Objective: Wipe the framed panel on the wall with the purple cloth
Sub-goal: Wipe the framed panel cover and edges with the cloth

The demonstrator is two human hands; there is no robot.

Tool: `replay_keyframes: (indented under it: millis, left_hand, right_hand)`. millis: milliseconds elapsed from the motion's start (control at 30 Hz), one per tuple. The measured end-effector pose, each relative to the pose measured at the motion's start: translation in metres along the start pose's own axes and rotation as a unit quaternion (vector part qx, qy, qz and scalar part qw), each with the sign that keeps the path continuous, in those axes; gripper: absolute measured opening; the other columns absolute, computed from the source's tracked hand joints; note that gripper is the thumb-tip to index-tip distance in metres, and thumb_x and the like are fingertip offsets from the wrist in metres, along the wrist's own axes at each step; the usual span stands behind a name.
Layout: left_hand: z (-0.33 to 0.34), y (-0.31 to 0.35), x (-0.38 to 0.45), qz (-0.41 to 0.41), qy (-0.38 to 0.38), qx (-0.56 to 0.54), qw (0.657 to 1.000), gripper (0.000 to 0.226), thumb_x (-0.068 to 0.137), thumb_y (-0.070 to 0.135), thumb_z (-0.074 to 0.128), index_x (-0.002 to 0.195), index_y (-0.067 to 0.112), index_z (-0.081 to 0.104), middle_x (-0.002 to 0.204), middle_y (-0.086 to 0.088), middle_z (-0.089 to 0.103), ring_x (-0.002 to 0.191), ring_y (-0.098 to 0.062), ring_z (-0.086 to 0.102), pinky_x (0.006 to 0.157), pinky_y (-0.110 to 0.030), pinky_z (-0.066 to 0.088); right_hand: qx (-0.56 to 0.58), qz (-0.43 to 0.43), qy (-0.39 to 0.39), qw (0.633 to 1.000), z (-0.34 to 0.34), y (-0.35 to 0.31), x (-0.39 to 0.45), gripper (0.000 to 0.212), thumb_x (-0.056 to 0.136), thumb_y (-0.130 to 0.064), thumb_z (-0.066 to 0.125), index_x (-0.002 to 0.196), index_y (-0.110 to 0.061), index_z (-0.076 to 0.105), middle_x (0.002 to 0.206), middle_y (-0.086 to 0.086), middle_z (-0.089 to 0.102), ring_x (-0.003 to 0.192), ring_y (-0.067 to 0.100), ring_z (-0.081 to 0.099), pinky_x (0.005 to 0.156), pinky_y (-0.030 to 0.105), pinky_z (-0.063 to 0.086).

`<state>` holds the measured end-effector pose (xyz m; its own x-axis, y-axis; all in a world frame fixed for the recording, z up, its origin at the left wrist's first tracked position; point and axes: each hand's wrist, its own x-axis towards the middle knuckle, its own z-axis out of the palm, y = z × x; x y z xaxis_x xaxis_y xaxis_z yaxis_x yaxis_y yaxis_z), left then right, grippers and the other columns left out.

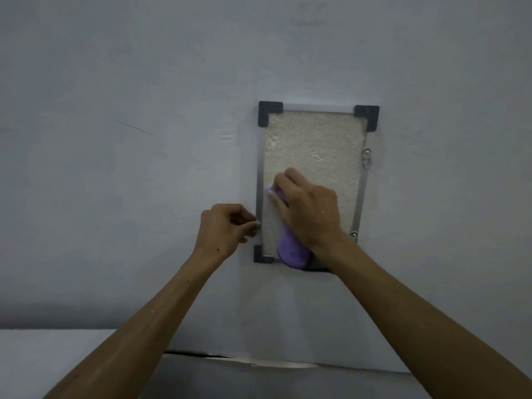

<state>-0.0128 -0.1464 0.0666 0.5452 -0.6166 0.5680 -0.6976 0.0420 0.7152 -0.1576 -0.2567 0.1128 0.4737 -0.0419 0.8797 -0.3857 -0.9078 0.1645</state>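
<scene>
Two hands working at once: right hand (306, 208) pressing the cloth (291, 250) against the lower left part of the panel (313, 145), fingers bent over the cloth's upper end, knuckles raised, wrist crossing the panel's lower right corner. Left hand (223, 227) hovering at the frame (260, 174), fingers curled loosely, fingertips meeting the left rail near its lower end; holding nothing that can be made out, though whether pinching the rail or only touching it cannot be told.

One cloth, purple, bunched into a long fold, peeking out past the right fingertips at the top and hanging below the palm, its bottom end overlapping the frame's lower edge.

One panel, upright, rough and pale, sitting inside a thin metal frame. Three dark corner caps showing: top left (269, 112), top right (368, 116), bottom left (261, 254); fourth corner hidden behind the right wrist. Two small metal fasteners on the right rail: one clip (366, 158) above the middle, one screw (353, 234) near the bottom.

Hanging on one plain pale wall (144, 110), faintly scuffed left of the frame. Below, a dark gap (201, 354) running across where the wall meets a lower grey surface (230, 381). Dim, bluish light throughout.
</scene>
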Motion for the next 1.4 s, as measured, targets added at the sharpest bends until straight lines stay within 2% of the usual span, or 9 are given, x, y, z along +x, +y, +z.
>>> replay_keyframes:
  millis: [100,333,567,633,833,933,1033,1267,1400]
  left_hand:
    - [0.0,0.002,0.0,0.001,-0.004,0.005,1.0,0.011,0.085,0.018,0.079,0.093,0.011,0.076,0.079,0.0,0.076,0.067,-0.005,0.074,0.062,-0.018,0.06]
    - [-0.004,0.007,-0.002,0.017,-0.001,0.016,1.0,0.012,0.083,0.017,0.082,0.09,0.008,0.078,0.077,-0.003,0.077,0.067,-0.009,0.075,0.066,-0.025,0.063]
    - [-0.004,0.01,-0.002,0.0,-0.015,0.032,0.999,0.013,0.085,0.018,0.078,0.095,0.009,0.077,0.08,-0.002,0.077,0.068,-0.007,0.075,0.073,-0.025,0.064]
    - [-0.005,0.01,-0.002,-0.002,-0.016,0.031,0.999,0.016,0.085,0.018,0.079,0.096,0.007,0.078,0.08,-0.004,0.077,0.069,-0.009,0.075,0.073,-0.025,0.064]
    - [-0.006,0.013,-0.004,0.003,-0.005,0.033,0.999,0.012,0.083,0.015,0.081,0.092,0.007,0.078,0.076,-0.004,0.077,0.066,-0.01,0.075,0.069,-0.025,0.064]
    - [-0.005,0.013,-0.004,0.005,-0.008,0.046,0.999,0.012,0.084,0.017,0.08,0.093,0.009,0.078,0.078,-0.003,0.077,0.066,-0.007,0.074,0.068,-0.019,0.062]
    - [-0.004,0.013,-0.004,-0.003,-0.01,0.055,0.998,0.013,0.085,0.019,0.079,0.094,0.01,0.078,0.079,-0.003,0.077,0.067,-0.006,0.074,0.067,-0.015,0.06]
    - [-0.005,0.014,-0.003,-0.001,-0.002,0.051,0.999,0.009,0.084,0.016,0.081,0.089,0.01,0.078,0.074,-0.001,0.076,0.064,-0.008,0.074,0.067,-0.021,0.062]
    - [-0.005,0.016,-0.002,-0.006,-0.012,0.07,0.997,0.011,0.086,0.018,0.079,0.093,0.009,0.079,0.079,-0.003,0.077,0.068,-0.009,0.075,0.073,-0.025,0.064]
  right_hand:
    - [0.012,-0.001,0.011,1.0,0.008,-0.003,-0.009,0.016,0.101,-0.025,0.057,0.089,-0.015,0.059,0.086,-0.002,0.057,0.052,0.01,0.047,0.045,0.025,0.045]
    - [0.017,-0.094,-0.142,0.985,0.027,-0.009,-0.066,0.012,0.098,-0.025,0.063,0.088,-0.018,0.06,0.08,-0.003,0.057,0.049,0.011,0.045,0.044,0.025,0.041]
    - [0.005,-0.006,0.0,1.0,0.012,-0.001,-0.016,0.016,0.101,-0.03,0.057,0.092,-0.017,0.06,0.087,-0.004,0.057,0.052,0.008,0.044,0.046,0.021,0.038]
    - [0.013,-0.024,-0.01,1.0,0.015,-0.004,-0.027,0.014,0.1,-0.025,0.06,0.089,-0.016,0.06,0.083,-0.003,0.056,0.052,0.008,0.043,0.045,0.022,0.038]
    - [0.008,-0.079,-0.158,0.984,0.027,-0.015,-0.084,0.013,0.099,-0.027,0.061,0.088,-0.019,0.062,0.081,-0.005,0.058,0.05,0.01,0.045,0.046,0.023,0.032]
    - [-0.002,-0.049,-0.103,0.993,0.02,-0.012,-0.059,0.014,0.097,-0.027,0.063,0.086,-0.018,0.059,0.081,-0.004,0.056,0.05,0.009,0.041,0.047,0.022,0.028]
    - [0.005,0.005,-0.035,0.999,0.015,-0.004,-0.033,0.017,0.102,-0.03,0.054,0.09,-0.018,0.058,0.085,-0.005,0.054,0.053,0.009,0.046,0.046,0.022,0.038]
    - [-0.002,-0.091,-0.155,0.984,0.029,-0.014,-0.082,0.012,0.096,-0.026,0.064,0.087,-0.02,0.059,0.079,-0.005,0.057,0.05,0.008,0.037,0.046,0.024,0.03]
    - [0.007,-0.054,-0.075,0.996,0.017,-0.007,-0.035,0.015,0.099,-0.029,0.059,0.09,-0.017,0.058,0.083,-0.004,0.056,0.05,0.008,0.042,0.045,0.023,0.039]
